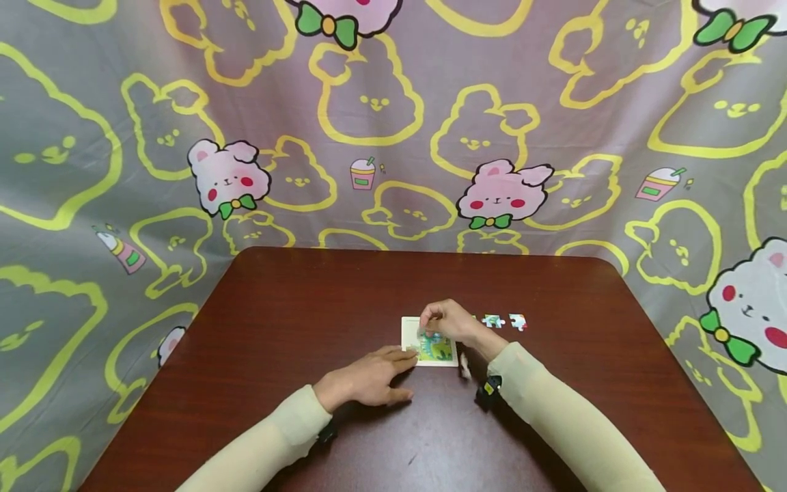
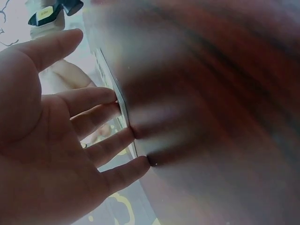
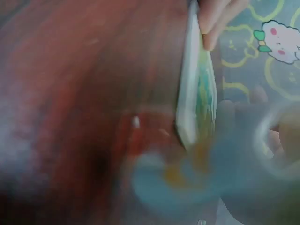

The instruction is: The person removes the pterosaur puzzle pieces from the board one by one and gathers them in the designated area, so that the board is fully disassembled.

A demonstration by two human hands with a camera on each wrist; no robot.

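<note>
A small square jigsaw board (image 1: 438, 364) with a pale rim and a green and yellow picture lies on the table. My left hand (image 1: 370, 377) is spread flat, its fingertips on the board's left edge; the left wrist view shows the straight fingers (image 2: 110, 152) against that edge. Above the board, my right hand (image 1: 451, 320) bends its fingers downward and pinches a small puzzle piece (image 1: 423, 333), mostly covered by the fingertips. Two loose puzzle pieces (image 1: 494, 321) lie right of the board, with part of another beside the right wrist.
The brown table (image 1: 295, 307) reaches back to a patterned cloth (image 1: 393, 171). A pale dangling thing (image 1: 464, 365) hangs by the right wrist, and a blurred bluish and orange shape (image 3: 183, 173) crosses the right wrist view. Each sleeve carries a black wrist camera (image 1: 490, 389).
</note>
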